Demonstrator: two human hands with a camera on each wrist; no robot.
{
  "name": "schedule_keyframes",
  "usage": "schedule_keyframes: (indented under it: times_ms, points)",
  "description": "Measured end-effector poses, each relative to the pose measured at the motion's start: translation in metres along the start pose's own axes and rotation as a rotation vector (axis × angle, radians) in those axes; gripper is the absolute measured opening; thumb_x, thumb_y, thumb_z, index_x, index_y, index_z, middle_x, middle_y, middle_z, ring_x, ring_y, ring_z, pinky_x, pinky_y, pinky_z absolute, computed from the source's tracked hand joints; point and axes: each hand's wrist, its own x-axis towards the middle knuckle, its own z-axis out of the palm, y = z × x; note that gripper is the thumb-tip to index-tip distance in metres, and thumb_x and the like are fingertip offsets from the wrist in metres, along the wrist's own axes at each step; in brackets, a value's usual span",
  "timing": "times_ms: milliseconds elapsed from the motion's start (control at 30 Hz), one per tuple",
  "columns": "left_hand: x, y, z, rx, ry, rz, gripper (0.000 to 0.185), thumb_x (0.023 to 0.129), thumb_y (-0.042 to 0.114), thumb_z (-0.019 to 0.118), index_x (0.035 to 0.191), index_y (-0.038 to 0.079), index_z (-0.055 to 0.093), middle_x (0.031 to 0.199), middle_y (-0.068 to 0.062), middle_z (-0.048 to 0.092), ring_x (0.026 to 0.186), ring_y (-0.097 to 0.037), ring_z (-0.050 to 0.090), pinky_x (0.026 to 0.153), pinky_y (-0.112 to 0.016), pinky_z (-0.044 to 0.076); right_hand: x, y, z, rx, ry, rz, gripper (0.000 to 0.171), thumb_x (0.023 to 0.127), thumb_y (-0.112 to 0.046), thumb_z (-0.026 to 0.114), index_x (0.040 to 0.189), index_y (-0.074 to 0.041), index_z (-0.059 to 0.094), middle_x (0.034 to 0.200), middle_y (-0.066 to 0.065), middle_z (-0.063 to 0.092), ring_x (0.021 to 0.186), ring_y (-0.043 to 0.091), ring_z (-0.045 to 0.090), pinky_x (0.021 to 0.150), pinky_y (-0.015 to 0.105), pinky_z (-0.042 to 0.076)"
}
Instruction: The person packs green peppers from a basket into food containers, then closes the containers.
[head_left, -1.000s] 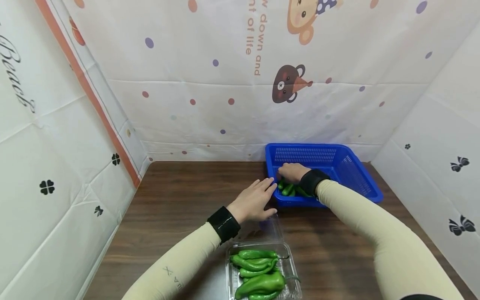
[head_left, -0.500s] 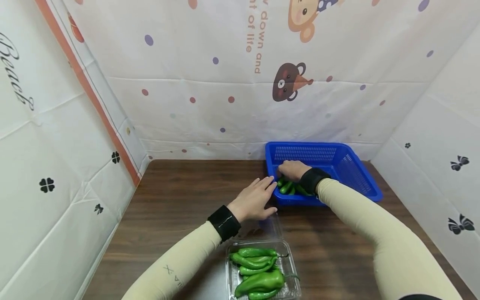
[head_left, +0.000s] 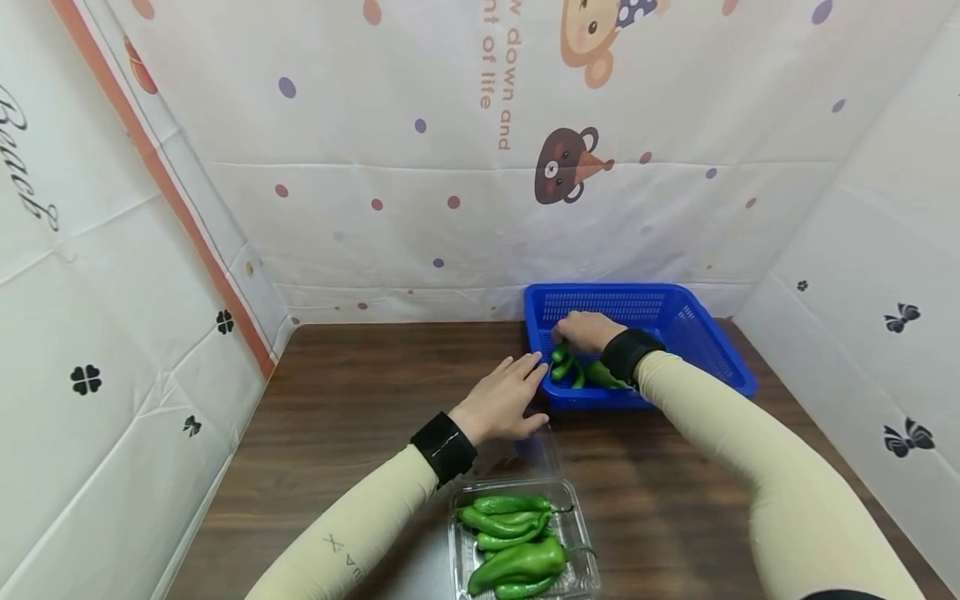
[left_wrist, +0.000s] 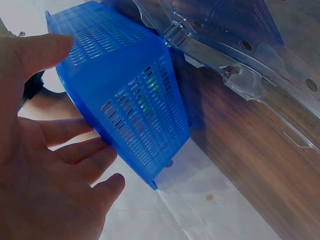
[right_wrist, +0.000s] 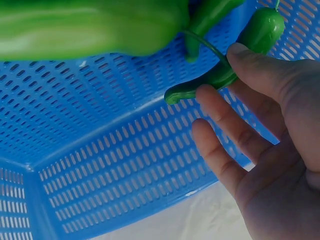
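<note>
In the head view my right hand (head_left: 589,331) reaches into the near left part of a blue plastic basket (head_left: 701,350). The right wrist view shows its thumb and fingers pinching a curved green pepper (right_wrist: 260,30). Close by lie other green peppers, including a large pale one (right_wrist: 95,27). My left hand (head_left: 501,402) lies at the basket's left corner, fingers extended. In the left wrist view its fingertips touch the basket's rim (left_wrist: 95,127). Several green peppers (head_left: 517,567) lie in a clear plastic box (head_left: 585,554) near the table's front.
The box's clear lid (left_wrist: 220,55) stands folded back toward the basket, partly under my left forearm in the head view. A dark wood table (head_left: 360,392) carries everything. Patterned white cloth (head_left: 375,242) hangs behind and at both sides.
My right hand has risen slightly in the basket, and the peppers under it have shifted and spread apart. The left hand stays at the basket corner. The head view has moved a little.
</note>
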Motion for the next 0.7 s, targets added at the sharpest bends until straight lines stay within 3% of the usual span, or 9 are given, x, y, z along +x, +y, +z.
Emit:
schedule_keyframes:
  times_ms: [467, 700]
  points:
    - [-0.002, 0.000, 0.000, -0.016, -0.006, -0.004, 0.079, 0.099, 0.050, 0.064, 0.157, 0.004, 0.040, 0.166, -0.016, 0.030, 0.155, -0.024, 0.026, 0.127, -0.045, 0.020, -0.013, 0.010, -0.003, 0.047, 0.034, 0.025, 0.018, 0.094, -0.005, 0.075, 0.111, -0.009, 0.077, 0.107, 0.009, 0.075, 0.101, 0.028, 0.071, 0.086, 0.045, 0.060]
    - [-0.002, 0.000, 0.000, -0.035, 0.006, 0.005, 0.078, 0.098, 0.047, 0.066, 0.157, 0.003, 0.040, 0.166, -0.017, 0.031, 0.154, -0.026, 0.028, 0.126, -0.046, 0.021, -0.022, 0.016, -0.002, 0.100, 0.057, 0.025, 0.015, 0.095, -0.003, 0.073, 0.108, -0.009, 0.074, 0.102, 0.008, 0.073, 0.096, 0.025, 0.071, 0.083, 0.042, 0.061]
